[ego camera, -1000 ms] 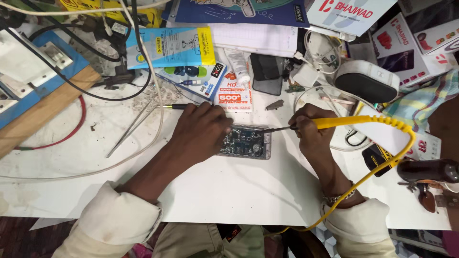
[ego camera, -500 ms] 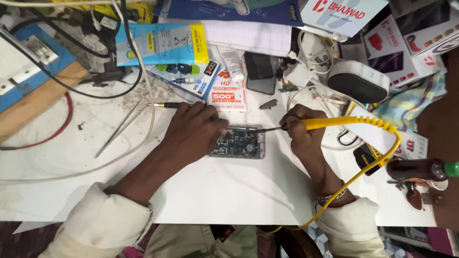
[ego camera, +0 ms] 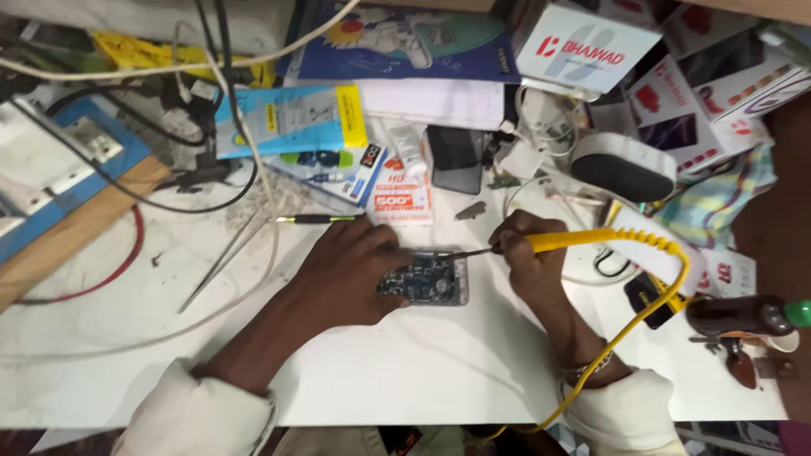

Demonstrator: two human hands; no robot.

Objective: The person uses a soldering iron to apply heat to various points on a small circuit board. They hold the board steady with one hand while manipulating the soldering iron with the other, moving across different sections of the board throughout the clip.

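since a second before, little had moved: both my hands stayed at the board [ego camera: 427, 280] in the middle of the table [ego camera: 405, 371], and only my head had drifted, so the clutter slid slightly across the view.

my left hand [ego camera: 346, 279] lay flat over the left end of the board, fingers spread and pressing it down, so it was closed on nothing but bore on the board to pin it. my right hand [ego camera: 528, 262] was clamped around the yellow handle of the iron [ego camera: 583, 242], whose dark tip [ego camera: 460, 252] reached left to the board's top edge, just beside my left fingertips. the hands were near each other but apart, with the bare half of the board between them.

i judged the step to be working a point on the top edge of the board with the tip. the next move would call for a steady left hand so the board did not shift, and a small, exact placing of the tip; whether it already touched the board i could not tell.

the yellow cord [ego camera: 642, 312] curled off to my right. tweezers [ego camera: 224, 262] and a thin green-handled tool [ego camera: 317, 219] lay to the left of my left hand, untouched, and a phone [ego camera: 454, 159] lay farther up among boxes.
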